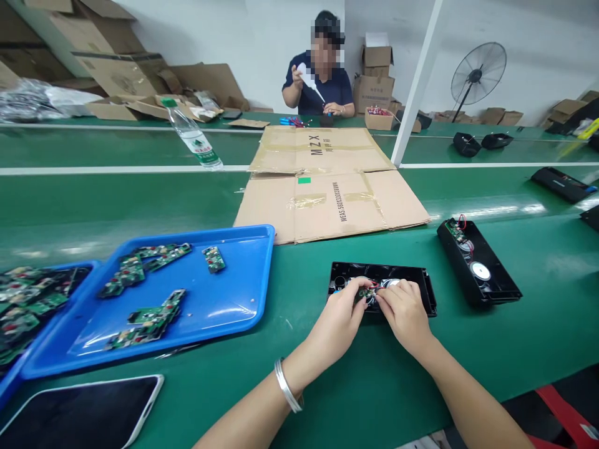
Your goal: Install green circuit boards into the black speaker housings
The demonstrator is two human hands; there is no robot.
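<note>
A black open speaker housing [427, 290] lies on the green bench in front of me, with a round speaker partly hidden under my fingers. My left hand [345, 317] reaches in from the left and pinches a small green circuit board [367, 292] between thumb and fingers, above the housing. Fine red wires run by the board. From the other side my right hand [406, 315] has its thumb and fingertips closed at the board's right edge; what they grip is too small to make out.
Another open speaker housing [482, 265] lies to the right. At left stand a blue tray [219, 318] of circuit boards, a second tray and a phone [88, 415]. Beyond are flattened cardboard [318, 202], a water bottle [194, 137] and a co-worker [304, 93] holding a white bottle.
</note>
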